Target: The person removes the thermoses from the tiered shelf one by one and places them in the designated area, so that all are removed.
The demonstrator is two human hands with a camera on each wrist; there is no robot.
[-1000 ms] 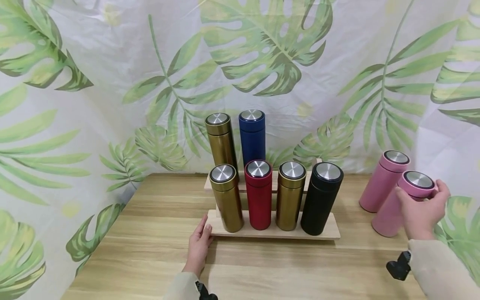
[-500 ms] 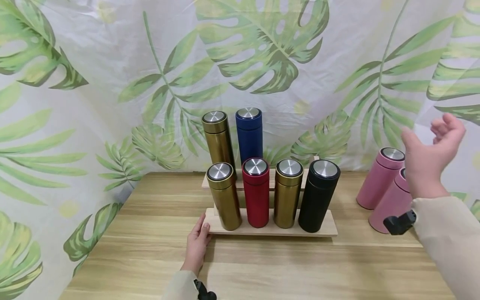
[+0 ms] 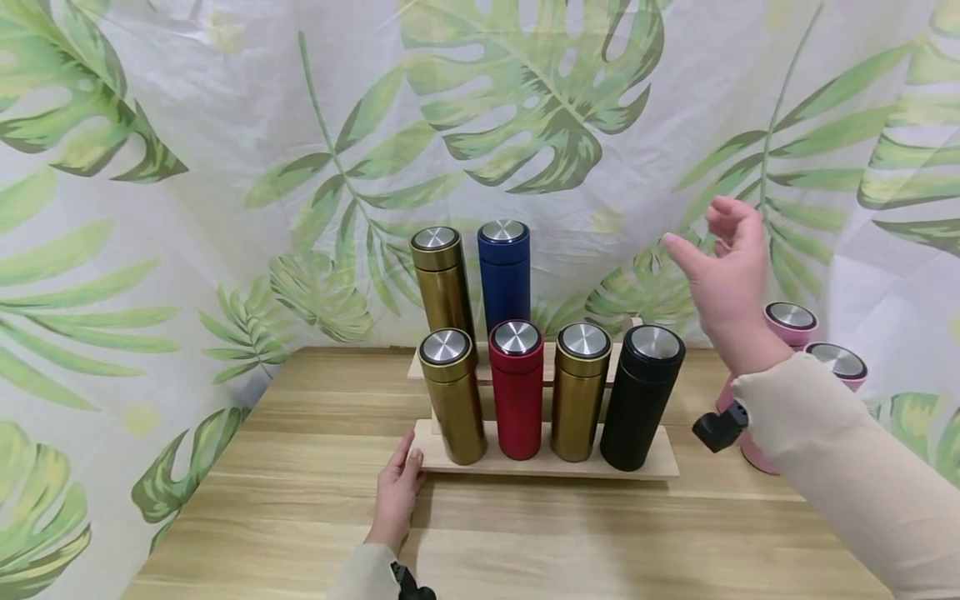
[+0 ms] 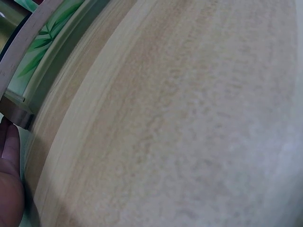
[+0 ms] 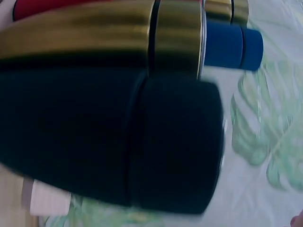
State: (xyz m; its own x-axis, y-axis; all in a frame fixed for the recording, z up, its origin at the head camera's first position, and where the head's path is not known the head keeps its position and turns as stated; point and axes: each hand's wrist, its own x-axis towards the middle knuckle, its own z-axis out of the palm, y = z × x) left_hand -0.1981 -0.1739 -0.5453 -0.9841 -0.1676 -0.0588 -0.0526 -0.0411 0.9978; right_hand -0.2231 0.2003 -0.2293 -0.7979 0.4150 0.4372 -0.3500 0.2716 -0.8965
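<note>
My left hand [image 3: 397, 492] rests at the left end of a pale wooden two-tier rack [image 3: 540, 468], its fingers laid against the lower shelf's end. In the left wrist view, the fingers [image 4: 10, 146] are right at the shelf's corner. On the lower shelf stand a gold flask [image 3: 459, 408], a red flask [image 3: 519, 408], another gold flask [image 3: 577, 408] and a black flask [image 3: 637, 408]. Behind them, a gold flask [image 3: 442, 287] and a blue flask [image 3: 504, 283] stand on the upper shelf. My right hand [image 3: 727, 287] hangs in the air behind and right of the black flask, thumb apart, holding nothing.
Two pink flasks [image 3: 840, 367] stand on the wooden table [image 3: 300, 500] at the right, partly hidden by my right sleeve [image 3: 832, 450]. A leaf-patterned cloth [image 3: 360, 108] hangs behind the table. The black flask [image 5: 109, 137] fills much of the right wrist view.
My right hand has let go of the nearer pink flask, risen, and swung left toward the rack. My left hand has stayed on the shelf's end.
</note>
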